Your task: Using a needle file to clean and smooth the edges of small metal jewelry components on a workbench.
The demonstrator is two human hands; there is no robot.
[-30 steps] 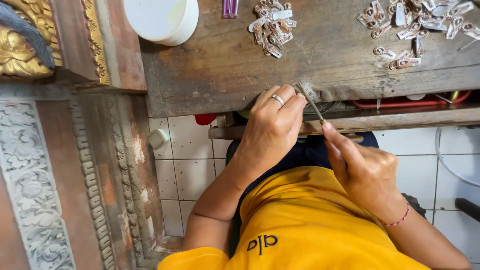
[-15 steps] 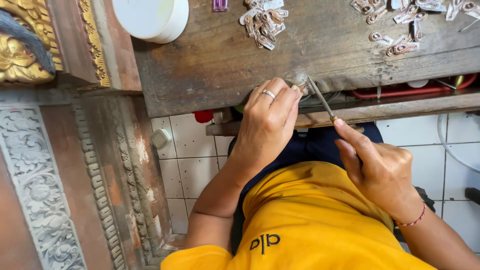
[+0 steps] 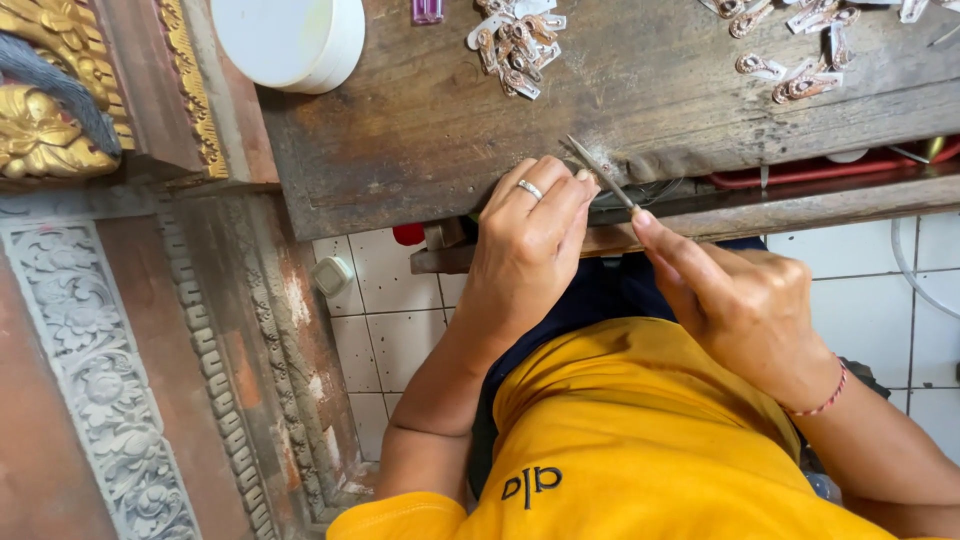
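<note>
Slim metal file [image 3: 598,170] slants across the near edge of the wooden bench [image 3: 420,130], pinched by the right hand [image 3: 745,305], forefinger stretched along its shaft. Left hand [image 3: 530,235], ring on one finger, curls knuckles-up at the file's tip; what it grips is hidden. Small metal pieces [image 3: 515,40] lie farther back.
</note>
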